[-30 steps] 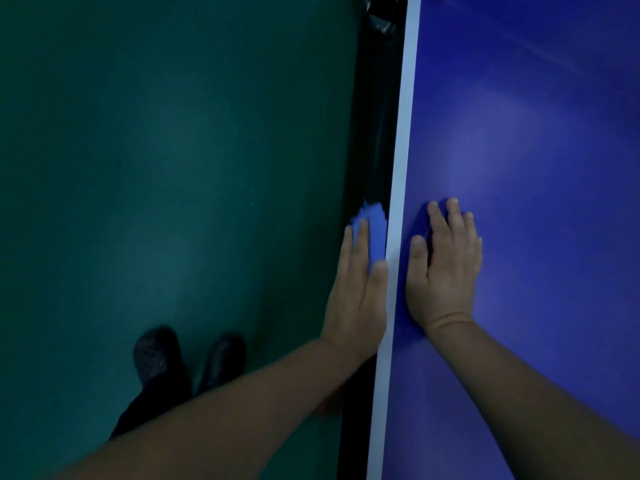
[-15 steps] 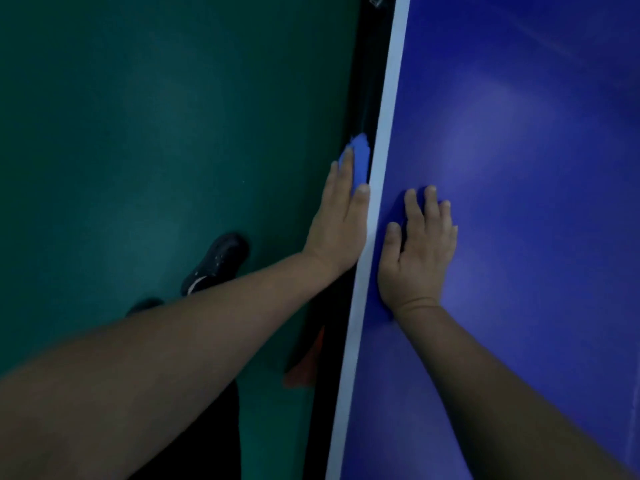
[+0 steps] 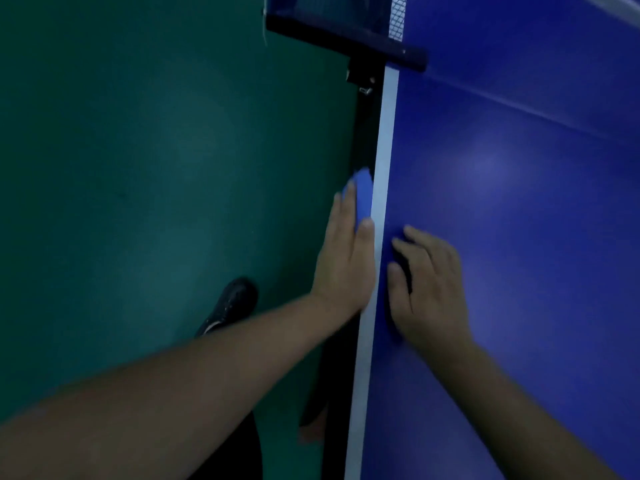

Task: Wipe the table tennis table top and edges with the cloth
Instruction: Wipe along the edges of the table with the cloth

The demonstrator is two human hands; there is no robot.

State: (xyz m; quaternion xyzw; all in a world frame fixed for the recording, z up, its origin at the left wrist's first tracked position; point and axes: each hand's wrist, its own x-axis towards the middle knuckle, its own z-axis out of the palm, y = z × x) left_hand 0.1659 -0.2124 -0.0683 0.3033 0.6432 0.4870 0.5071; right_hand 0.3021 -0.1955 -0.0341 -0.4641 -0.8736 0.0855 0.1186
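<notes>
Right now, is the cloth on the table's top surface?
No. The left hand presses the cloth against the table's side edge, left of the white line; the right hand rests on top.

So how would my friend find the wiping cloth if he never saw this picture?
Start at the big blue table tennis table and follow its white side line down from the net post. Just outside that line, the left hand presses the cloth flat against the table's dark edge. It is the only light blue, soft thing there.

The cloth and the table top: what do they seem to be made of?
The cloth looks like soft blue fabric, matte; it bends under the left hand. The table top seems a hard painted board, smooth and semi-glossy: it shows soft light reflections.
</notes>
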